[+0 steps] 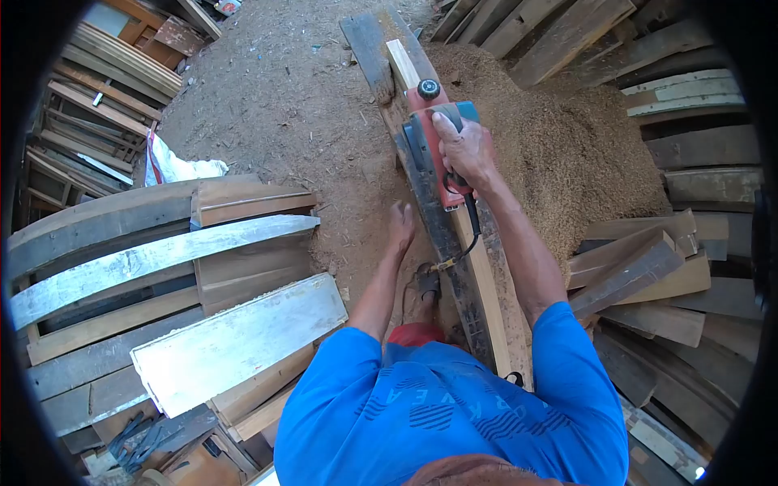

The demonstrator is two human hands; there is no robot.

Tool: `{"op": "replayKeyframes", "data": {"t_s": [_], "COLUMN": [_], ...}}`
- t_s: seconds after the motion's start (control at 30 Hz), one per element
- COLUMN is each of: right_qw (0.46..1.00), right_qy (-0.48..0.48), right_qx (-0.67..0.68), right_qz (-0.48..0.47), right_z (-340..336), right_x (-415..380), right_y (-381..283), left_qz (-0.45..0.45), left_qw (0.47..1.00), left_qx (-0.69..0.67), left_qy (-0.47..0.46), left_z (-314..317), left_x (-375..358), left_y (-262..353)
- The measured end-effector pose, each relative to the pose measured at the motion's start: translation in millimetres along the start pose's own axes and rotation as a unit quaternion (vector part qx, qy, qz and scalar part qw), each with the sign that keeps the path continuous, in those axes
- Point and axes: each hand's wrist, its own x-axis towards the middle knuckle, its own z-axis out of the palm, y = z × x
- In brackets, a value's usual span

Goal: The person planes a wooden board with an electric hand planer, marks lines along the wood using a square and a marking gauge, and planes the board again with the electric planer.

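My right hand [466, 150] is wrapped round the rear handle of a red and teal electric planer [429, 130]. The planer sits on a long, pale wooden strip [484, 279], which runs from near my body to the far end of a dark, worn wooden beam [444, 243]. A round black knob [429, 89] tops the planer's front. From its back, a black power cord [475, 227] curves down toward my sandalled foot [428, 283]. My left hand [401, 225] hangs to the left of the beam, apart from the planer, its fingers slightly spread and nothing visible in them.
Wood shavings [583, 154] are heaped right of the beam. Stacked planks [640, 275] lie at the right, and more boards with a white panel [243, 340] at the left. A white sack [182, 162] rests by the frames. Dirt floor [275, 97] stretches ahead.
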Motion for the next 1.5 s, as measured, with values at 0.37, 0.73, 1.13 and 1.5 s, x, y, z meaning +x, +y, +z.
{"op": "replayKeyframes", "data": {"t_s": [0.37,0.73,1.13,1.5], "right_qw": [1.0,0.999,0.982,0.944], "right_qy": [0.005,-0.003,0.039,0.195], "right_qx": [-0.006,-0.035,0.186,0.248], "right_qz": [0.012,0.031,0.01,0.095], "right_z": [19.6,34.0,4.2,-105.1], "right_x": [84.5,169.4,178.4,-198.6], "right_y": [-29.5,-65.2,-66.3,57.3], "left_qz": [-0.021,-0.083,-0.089,-0.087], "left_qw": [0.987,0.984,0.978,0.992], "left_qx": [0.055,0.078,0.082,0.046], "left_qy": [0.153,0.138,0.167,0.083], "left_z": [39.7,42.0,39.1,35.7], "left_x": [38.0,35.5,35.3,37.0], "left_y": [120.0,120.4,138.2,142.6]}}
